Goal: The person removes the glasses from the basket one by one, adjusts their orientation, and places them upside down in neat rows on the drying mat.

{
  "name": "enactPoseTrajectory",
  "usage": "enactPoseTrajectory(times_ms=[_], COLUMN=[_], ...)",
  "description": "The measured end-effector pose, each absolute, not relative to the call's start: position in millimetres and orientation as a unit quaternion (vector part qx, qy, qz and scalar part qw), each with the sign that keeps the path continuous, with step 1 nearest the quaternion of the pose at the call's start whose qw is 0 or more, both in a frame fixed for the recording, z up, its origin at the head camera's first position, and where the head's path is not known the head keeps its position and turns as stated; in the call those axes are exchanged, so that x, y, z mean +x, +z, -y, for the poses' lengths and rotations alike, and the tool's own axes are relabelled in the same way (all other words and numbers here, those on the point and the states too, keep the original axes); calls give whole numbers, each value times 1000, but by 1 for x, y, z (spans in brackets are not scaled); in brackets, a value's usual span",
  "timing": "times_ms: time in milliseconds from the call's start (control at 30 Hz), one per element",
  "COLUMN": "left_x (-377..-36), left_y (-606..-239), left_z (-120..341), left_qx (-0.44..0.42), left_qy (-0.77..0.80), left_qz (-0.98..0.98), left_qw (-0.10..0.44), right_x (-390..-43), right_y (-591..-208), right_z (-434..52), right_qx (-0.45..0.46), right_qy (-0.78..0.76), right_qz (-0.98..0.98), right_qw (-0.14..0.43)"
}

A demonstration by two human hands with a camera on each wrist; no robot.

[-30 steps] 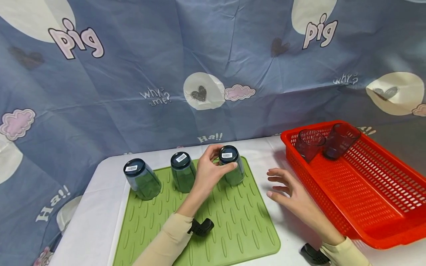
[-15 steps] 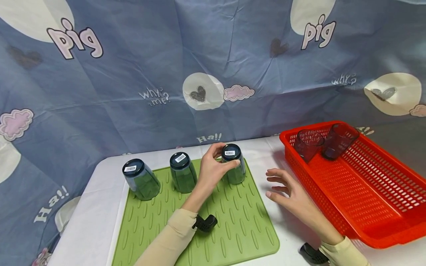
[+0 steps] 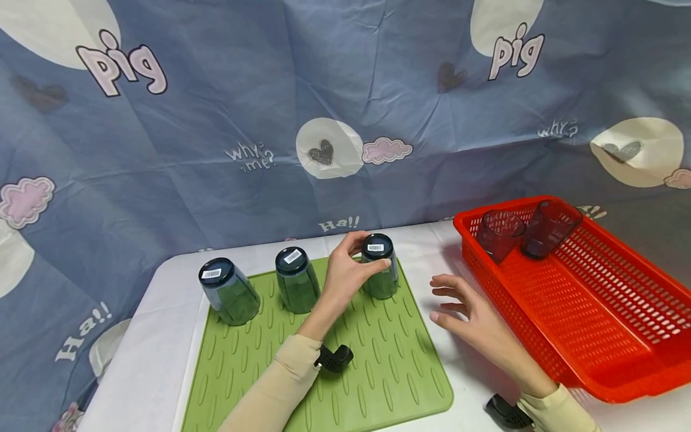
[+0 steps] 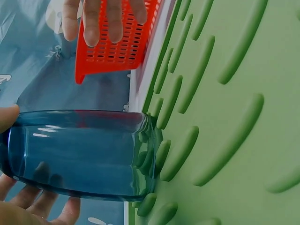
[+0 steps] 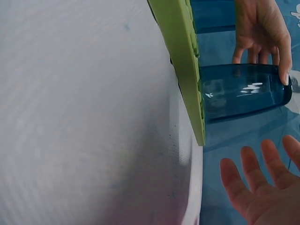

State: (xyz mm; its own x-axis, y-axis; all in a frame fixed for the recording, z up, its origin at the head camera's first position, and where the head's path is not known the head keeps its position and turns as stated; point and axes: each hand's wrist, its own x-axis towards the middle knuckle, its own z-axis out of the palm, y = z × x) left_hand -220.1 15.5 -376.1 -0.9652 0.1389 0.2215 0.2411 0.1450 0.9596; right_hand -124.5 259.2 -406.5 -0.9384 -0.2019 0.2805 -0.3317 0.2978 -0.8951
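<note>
A white table point(image 3: 151, 360) is being used as the work surface, and a ribbed green drying mat point(image 3: 378, 384) is being kept flat on it, reaching close to the near edge. Just beyond the mat's right edge, the right hand point(image 3: 475, 321) is being held over the bare white surface with fingers spread and relaxed, nothing being gripped; in the right wrist view the open palm point(image 5: 262, 187) is being shown beside the mat's edge. Toward the mat's far right corner, an upturned blue tumbler point(image 3: 380, 267) is being gripped near its base by the left hand point(image 3: 342, 279), thumb and fingers being curled round it; the rim is being rested on the mat, as the left wrist view shows point(image 4: 84, 152). Two more upturned blue tumblers are being stood along the mat's far edge: a middle one point(image 3: 296, 279) just left of the gripped tumbler, and a tilted one point(image 3: 229, 291) at the mat's far left corner. To the right of the mat, well apart from it, a red perforated basket point(image 3: 594, 324) is being kept on the table, two dark tumblers point(image 3: 526, 234) being leaned in its far corner. Behind the mat, the room is being screened by a blue printed cloth point(image 3: 216, 108) with clouds, hearts and words.
</note>
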Motion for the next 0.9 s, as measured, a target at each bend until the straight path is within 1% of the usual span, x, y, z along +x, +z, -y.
enactPoseTrajectory(times_ms=[467,900], left_x=[-223,-224], left_y=[-379,-383], left_z=[-15,-19], left_qx=[-143,-146], left_qy=[-634,-665], left_qz=[760,732], left_qw=[22,-3], right_x=[-125,-124], right_y=[-406,-406], right_z=[-259,-259], right_qx=[163,160], right_qy=[562,552], right_qz=[809,817], right_qw=[60,55])
